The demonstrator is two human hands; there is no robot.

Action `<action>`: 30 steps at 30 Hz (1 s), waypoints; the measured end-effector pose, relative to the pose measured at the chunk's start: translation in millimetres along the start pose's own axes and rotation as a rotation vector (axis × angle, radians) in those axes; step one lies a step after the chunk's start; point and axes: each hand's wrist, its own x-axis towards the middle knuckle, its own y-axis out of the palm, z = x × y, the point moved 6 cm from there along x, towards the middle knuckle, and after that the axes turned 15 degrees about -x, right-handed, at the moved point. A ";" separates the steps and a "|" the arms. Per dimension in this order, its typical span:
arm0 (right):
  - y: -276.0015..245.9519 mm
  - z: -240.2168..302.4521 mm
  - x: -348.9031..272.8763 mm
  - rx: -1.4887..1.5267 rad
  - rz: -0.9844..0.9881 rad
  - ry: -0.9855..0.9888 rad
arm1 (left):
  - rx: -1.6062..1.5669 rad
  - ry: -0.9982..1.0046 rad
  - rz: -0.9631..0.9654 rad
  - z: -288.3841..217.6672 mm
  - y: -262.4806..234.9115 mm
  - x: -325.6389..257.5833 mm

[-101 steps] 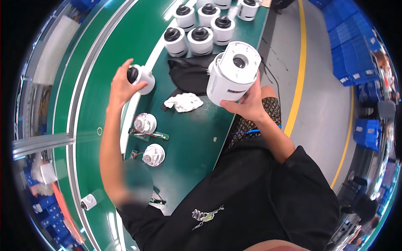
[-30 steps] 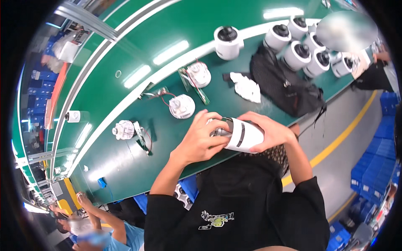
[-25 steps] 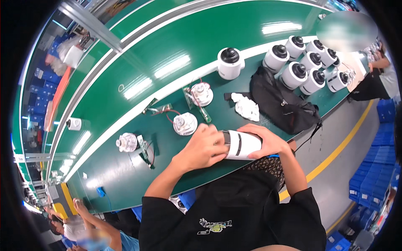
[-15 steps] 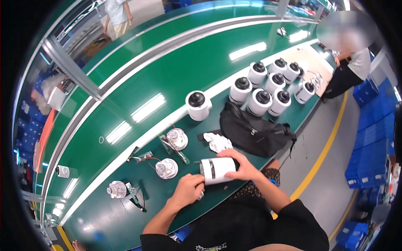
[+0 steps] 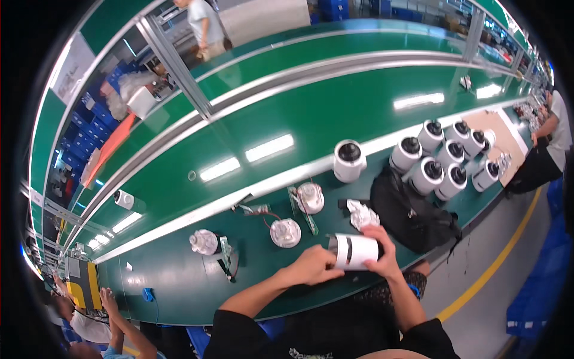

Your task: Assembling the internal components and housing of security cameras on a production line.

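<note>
1. The housing (image 5: 362, 252), a white cylinder, is held sideways between both hands, near the bench's (image 5: 161, 287) front edge (whether it touches the top, I cannot tell).
2. The right hand (image 5: 387, 254) grasps its right part, thumb on the near side and fingers over the far side.
3. The left hand (image 5: 311, 265) is at its left end, fingers curled; I cannot tell whether they grip anything.
4. Just behind it lies a rag (image 5: 362, 214), beside a black bag (image 5: 406, 212).
5. Modules (image 5: 285, 232) sit farther left.
</note>
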 end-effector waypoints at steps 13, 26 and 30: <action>13.5 3.2 2.6 -0.029 0.246 -0.088 | 0.244 0.301 -0.267 -13.6 22.3 -16.6; 14.8 -6.2 -1.0 -0.006 0.324 -0.198 | 0.217 0.476 -0.545 1.4 33.1 -36.8; 13.1 -9.1 -8.7 0.049 0.255 -0.185 | 0.230 0.458 -0.619 -1.8 34.7 -44.0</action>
